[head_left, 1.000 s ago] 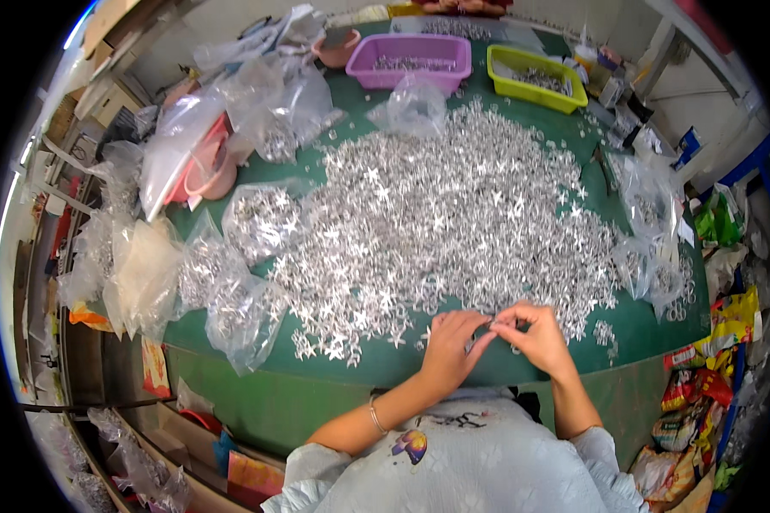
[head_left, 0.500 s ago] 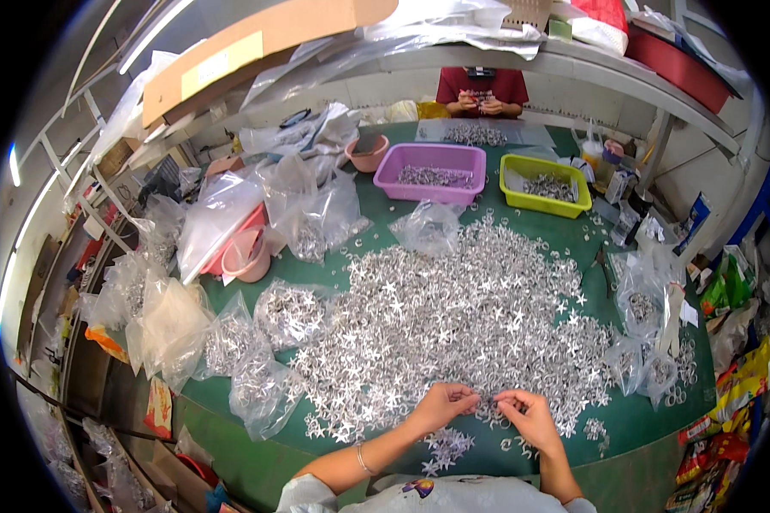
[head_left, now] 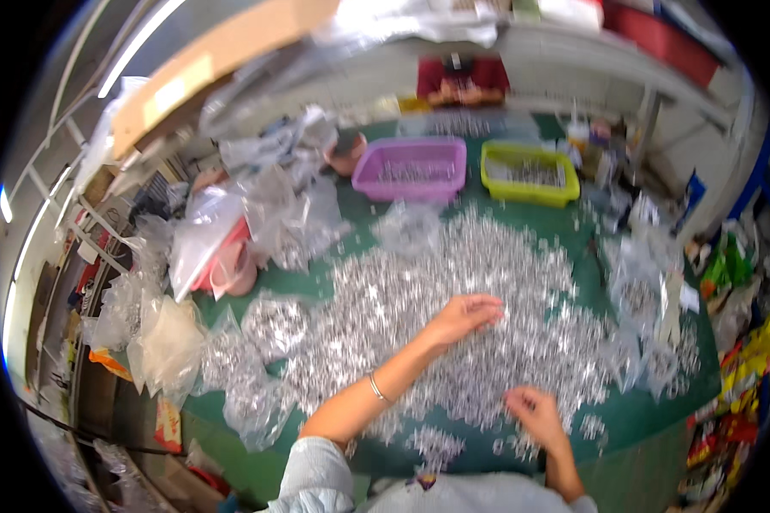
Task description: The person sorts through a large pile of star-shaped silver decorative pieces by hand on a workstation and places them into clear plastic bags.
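Observation:
A wide heap of small silver star-shaped metal pieces (head_left: 453, 282) covers the middle of a green table (head_left: 650, 415). My left hand (head_left: 464, 315) is stretched forward over the heap's centre, fingers extended and spread, fingertips touching the pieces. My right hand (head_left: 535, 410) stays close to me at the heap's near edge, knuckles up and fingers curled down onto the pieces. Motion blur hides whether it holds any. A thin bracelet (head_left: 375, 386) is on my left wrist.
A purple tray (head_left: 411, 167) and a yellow-green tray (head_left: 529, 173), both with silver pieces, stand at the far side. Clear plastic bags (head_left: 167, 342) of pieces crowd the left edge, beside a pink bowl (head_left: 231, 267). More bags (head_left: 650, 299) lie right. A person in red (head_left: 462, 79) sits opposite.
My hands were together at the near edge of the heap. They have parted: the left has reached forward into the middle, and the right stays near me. My head tilted up.

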Action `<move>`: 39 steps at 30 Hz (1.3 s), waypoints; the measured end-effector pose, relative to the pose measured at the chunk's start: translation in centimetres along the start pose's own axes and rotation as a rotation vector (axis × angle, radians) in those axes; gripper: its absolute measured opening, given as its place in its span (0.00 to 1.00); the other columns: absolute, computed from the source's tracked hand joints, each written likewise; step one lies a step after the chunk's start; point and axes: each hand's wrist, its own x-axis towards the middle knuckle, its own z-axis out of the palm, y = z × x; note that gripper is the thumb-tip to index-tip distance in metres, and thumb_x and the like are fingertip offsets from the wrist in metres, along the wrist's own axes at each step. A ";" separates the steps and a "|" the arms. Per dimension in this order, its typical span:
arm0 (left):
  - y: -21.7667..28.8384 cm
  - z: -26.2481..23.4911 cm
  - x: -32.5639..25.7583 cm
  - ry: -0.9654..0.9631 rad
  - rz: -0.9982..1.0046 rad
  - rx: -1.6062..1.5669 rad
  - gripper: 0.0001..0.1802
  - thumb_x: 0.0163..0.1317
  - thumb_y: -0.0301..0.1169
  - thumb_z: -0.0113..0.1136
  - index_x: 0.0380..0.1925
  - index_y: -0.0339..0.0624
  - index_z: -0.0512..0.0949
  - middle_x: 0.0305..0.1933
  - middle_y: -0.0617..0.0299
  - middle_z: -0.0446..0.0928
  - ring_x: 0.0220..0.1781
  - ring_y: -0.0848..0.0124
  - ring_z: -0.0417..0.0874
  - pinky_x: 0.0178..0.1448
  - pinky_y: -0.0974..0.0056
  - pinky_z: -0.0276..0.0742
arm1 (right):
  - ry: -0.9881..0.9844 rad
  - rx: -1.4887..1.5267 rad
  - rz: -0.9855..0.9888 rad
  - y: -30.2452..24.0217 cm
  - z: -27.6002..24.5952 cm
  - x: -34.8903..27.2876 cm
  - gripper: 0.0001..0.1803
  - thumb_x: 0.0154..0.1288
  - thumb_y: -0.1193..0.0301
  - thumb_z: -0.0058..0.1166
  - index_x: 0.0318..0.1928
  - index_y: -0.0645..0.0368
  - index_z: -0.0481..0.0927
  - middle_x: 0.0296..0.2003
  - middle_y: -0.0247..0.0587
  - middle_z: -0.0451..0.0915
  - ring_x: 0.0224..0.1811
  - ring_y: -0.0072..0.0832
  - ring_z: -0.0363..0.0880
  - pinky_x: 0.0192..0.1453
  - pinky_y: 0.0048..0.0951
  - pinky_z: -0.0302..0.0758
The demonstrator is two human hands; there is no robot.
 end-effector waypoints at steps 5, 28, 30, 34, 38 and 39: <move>-2.7 1.3 -9.0 0.188 0.161 0.449 0.16 0.63 0.27 0.59 0.51 0.34 0.76 0.45 0.56 0.81 0.45 0.69 0.82 0.51 0.67 0.76 | 0.109 -0.121 -0.046 -1.3 -1.7 0.0 0.07 0.61 0.77 0.57 0.39 0.64 0.82 0.30 0.36 0.80 0.27 0.17 0.71 0.30 0.21 0.68; -9.8 3.1 -10.3 0.462 0.452 1.145 0.13 0.52 0.24 0.62 0.39 0.43 0.79 0.47 0.63 0.75 0.50 0.64 0.74 0.52 0.56 0.60 | 0.156 -0.910 -0.550 -0.6 3.7 6.8 0.07 0.51 0.78 0.59 0.33 0.57 0.81 0.32 0.36 0.70 0.41 0.35 0.68 0.45 0.36 0.61; -9.5 3.1 -10.7 0.512 0.445 1.152 0.11 0.52 0.23 0.62 0.37 0.43 0.79 0.46 0.63 0.75 0.49 0.64 0.74 0.51 0.56 0.60 | 0.159 -0.844 -0.562 -0.3 3.3 6.9 0.07 0.51 0.77 0.60 0.33 0.57 0.81 0.32 0.35 0.72 0.41 0.35 0.69 0.46 0.37 0.62; -9.1 3.3 -11.9 0.534 0.405 1.093 0.13 0.51 0.23 0.63 0.39 0.44 0.79 0.46 0.62 0.74 0.49 0.63 0.73 0.51 0.57 0.60 | 0.247 -0.448 -0.317 -1.1 2.2 6.6 0.05 0.54 0.78 0.58 0.34 0.61 0.80 0.27 0.36 0.75 0.31 0.29 0.71 0.38 0.31 0.66; -9.1 3.3 -12.1 0.504 0.380 1.034 0.17 0.51 0.24 0.64 0.43 0.43 0.77 0.48 0.60 0.72 0.51 0.61 0.72 0.52 0.56 0.59 | 0.062 -0.257 -0.084 -1.9 1.4 5.9 0.10 0.57 0.79 0.55 0.42 0.63 0.79 0.26 0.38 0.76 0.25 0.27 0.71 0.31 0.28 0.68; -9.0 3.4 -11.7 0.531 0.383 1.030 0.17 0.51 0.25 0.64 0.43 0.43 0.77 0.48 0.60 0.72 0.51 0.61 0.71 0.53 0.56 0.59 | 0.014 -0.306 -0.108 -2.3 1.6 5.8 0.12 0.57 0.79 0.56 0.43 0.63 0.79 0.26 0.39 0.77 0.26 0.28 0.72 0.31 0.29 0.68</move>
